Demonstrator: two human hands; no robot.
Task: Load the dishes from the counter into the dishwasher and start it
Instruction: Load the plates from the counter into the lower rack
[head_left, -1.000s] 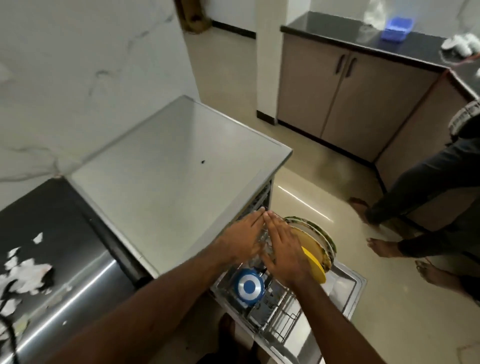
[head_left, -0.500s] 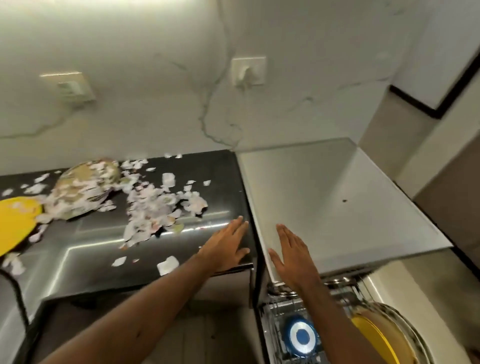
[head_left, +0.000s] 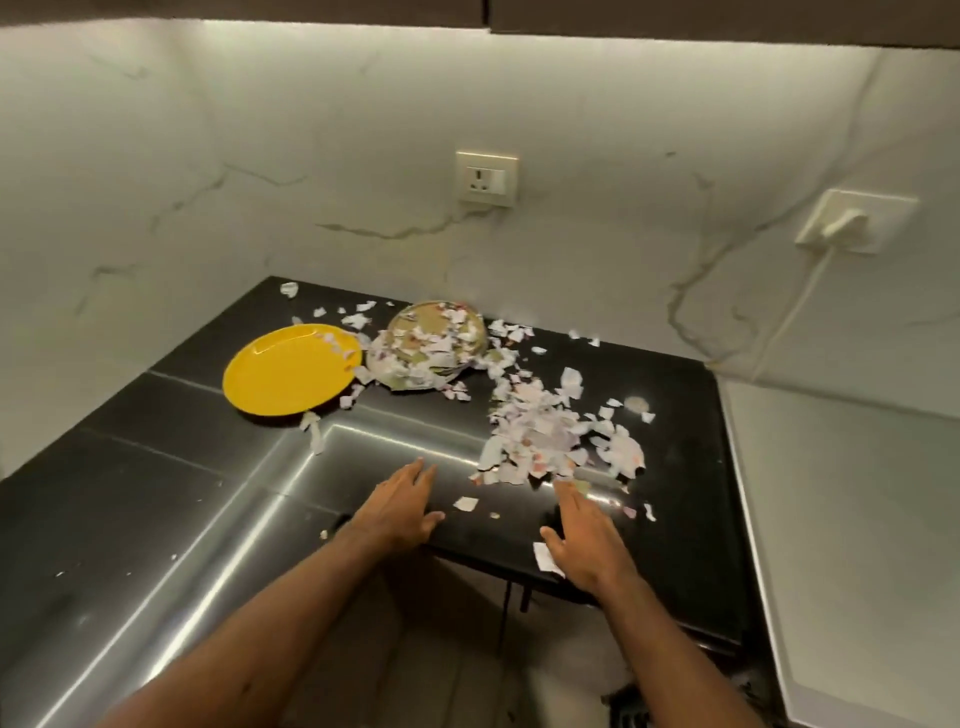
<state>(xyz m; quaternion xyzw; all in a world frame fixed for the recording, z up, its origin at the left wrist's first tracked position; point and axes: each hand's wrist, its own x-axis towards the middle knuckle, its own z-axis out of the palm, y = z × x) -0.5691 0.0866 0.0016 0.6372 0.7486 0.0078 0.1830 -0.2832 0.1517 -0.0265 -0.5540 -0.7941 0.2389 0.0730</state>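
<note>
**Reaching for the next dish:** A person's left hand (head_left: 402, 506) and right hand (head_left: 584, 540) stretched over the front edge of a glossy black stone worktop (head_left: 171, 467). Each grip was empty, with fingers straight and palms down. Whether the palms touched the surface could not be told.

The dishes awaiting loading lay well beyond the fingertips, toward the marbled wall. A round yellow plate (head_left: 292, 370) lay flat with a few bits of litter on its right side. Just beside it on the right was a stack of patterned round plates (head_left: 434, 345), heaped with torn white paper scraps (head_left: 540, 431). More scraps were spread in a drift across the worktop between the stack and the right hand, the nearest lying at its fingertips. The dishwasher was not plainly in view. A pale grey slab (head_left: 857, 519) adjoined the worktop on the right.

Judged from the scene, the step in hand was fetching the next dish, with the yellow plate and the stack not yet loaded. The next move appeared to call for a long reach to the back and a grip closing on a plate's rim. The litter would probably need tipping off first, since paper carried into the machine could clog it. The yellow plate, nearly clean and lying alone, looked the easier pick for the left hand.
</note>
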